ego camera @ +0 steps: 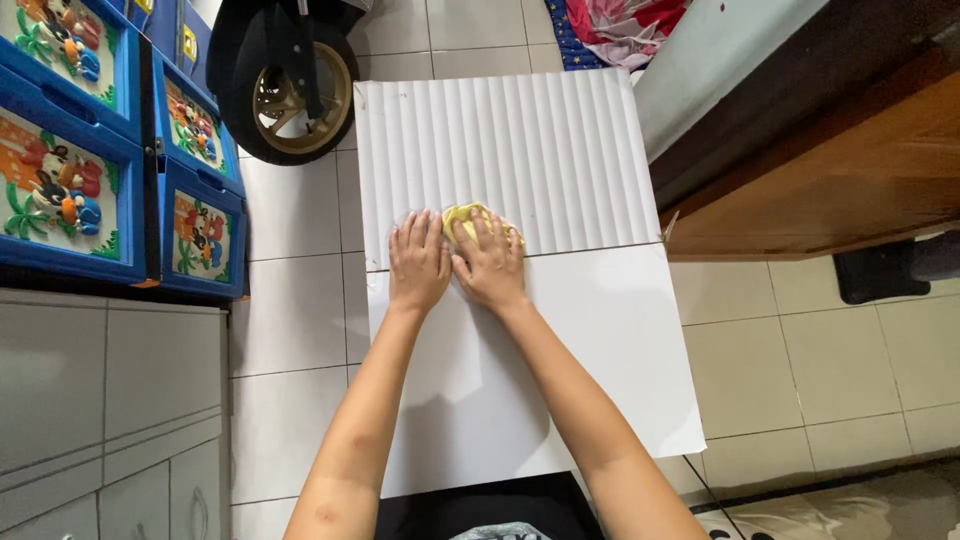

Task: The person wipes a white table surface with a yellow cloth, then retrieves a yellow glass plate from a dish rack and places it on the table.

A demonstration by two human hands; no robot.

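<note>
A white sheet (590, 340) lies on the tiled floor, smooth in its near half. Its far half is a ribbed white panel (500, 150). My left hand (418, 262) rests flat with fingers spread at the seam between the two. Beside it, my right hand (490, 262) presses down on a small yellow cloth (462, 216), which peeks out above the fingers. Both hands touch each other at the thumbs.
Blue plastic drawers (110, 150) with cartoon pictures stand at the left, above a grey cabinet (100, 400). A scooter wheel (290, 100) sits at the panel's far left corner. A wooden cabinet (820, 170) borders the right side. Colourful fabric (620, 30) lies at the far end.
</note>
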